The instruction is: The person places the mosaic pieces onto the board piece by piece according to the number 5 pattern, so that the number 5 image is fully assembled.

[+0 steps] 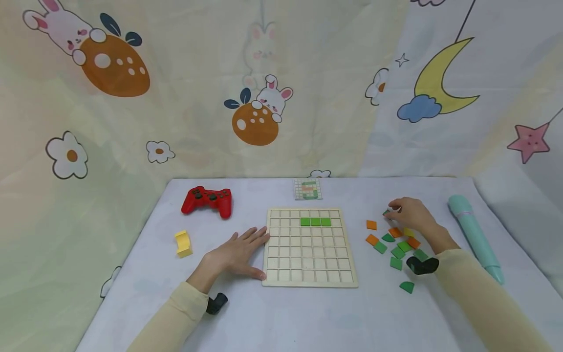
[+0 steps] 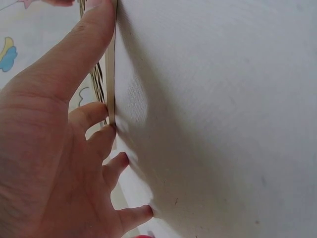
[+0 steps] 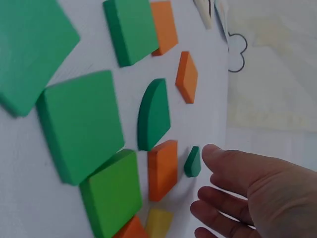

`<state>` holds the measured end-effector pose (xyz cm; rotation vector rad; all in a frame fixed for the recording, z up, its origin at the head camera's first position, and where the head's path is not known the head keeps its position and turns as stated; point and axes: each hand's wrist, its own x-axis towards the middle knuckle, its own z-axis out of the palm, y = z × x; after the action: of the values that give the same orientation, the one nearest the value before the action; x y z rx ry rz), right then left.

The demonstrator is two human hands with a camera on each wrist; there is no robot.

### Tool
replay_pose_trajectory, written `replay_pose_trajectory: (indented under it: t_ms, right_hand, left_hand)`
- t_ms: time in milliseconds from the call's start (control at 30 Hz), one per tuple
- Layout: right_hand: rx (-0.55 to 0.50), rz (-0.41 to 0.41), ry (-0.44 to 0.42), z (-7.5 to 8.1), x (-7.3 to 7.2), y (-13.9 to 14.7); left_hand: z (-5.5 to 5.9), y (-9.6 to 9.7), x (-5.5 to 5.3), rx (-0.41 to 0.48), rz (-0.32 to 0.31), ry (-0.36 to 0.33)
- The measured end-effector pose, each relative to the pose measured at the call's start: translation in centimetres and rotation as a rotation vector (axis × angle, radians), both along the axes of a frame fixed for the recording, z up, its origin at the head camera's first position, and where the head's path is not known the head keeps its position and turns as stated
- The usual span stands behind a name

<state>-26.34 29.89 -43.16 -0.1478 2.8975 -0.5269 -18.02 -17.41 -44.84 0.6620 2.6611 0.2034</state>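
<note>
A square wooden grid board (image 1: 310, 264) lies mid-table, with three light green square tiles (image 1: 315, 222) in a row near its top. My left hand (image 1: 239, 254) lies flat with spread fingers, its thumb and fingertips touching the board's left edge. My right hand (image 1: 411, 213) is over the far side of the loose pieces, fingers loosely bent. Close by its thumb and fingertips is a small dark green piece (image 3: 193, 162), which appears on the table in the right wrist view. Around it lie an orange tile (image 3: 163, 170), a green quarter-round piece (image 3: 154, 115) and several green squares (image 3: 83, 127).
Behind the board lies a small pattern card (image 1: 308, 189). A red game controller (image 1: 206, 200) and a yellow block (image 1: 183, 244) are on the left. A teal cylindrical object (image 1: 476, 238) lies along the right side. A printed cloth (image 1: 316, 122) hangs at the back.
</note>
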Motion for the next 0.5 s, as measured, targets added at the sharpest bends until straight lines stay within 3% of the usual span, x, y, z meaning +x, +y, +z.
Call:
replay_pose_trajectory:
  t_ms: [233, 500]
  right_hand:
    - [0.038, -0.111, -0.053, -0.7, 0.0, -0.1]
    - [0.063, -0.181, -0.091, -0.7, -0.2, -1.0]
  left_hand:
    - [-0.1, -0.1, 0.1, 0.02, 0.0, -0.004]
    - [-0.1, -0.2, 0.0, 0.024, -0.001, 0.002]
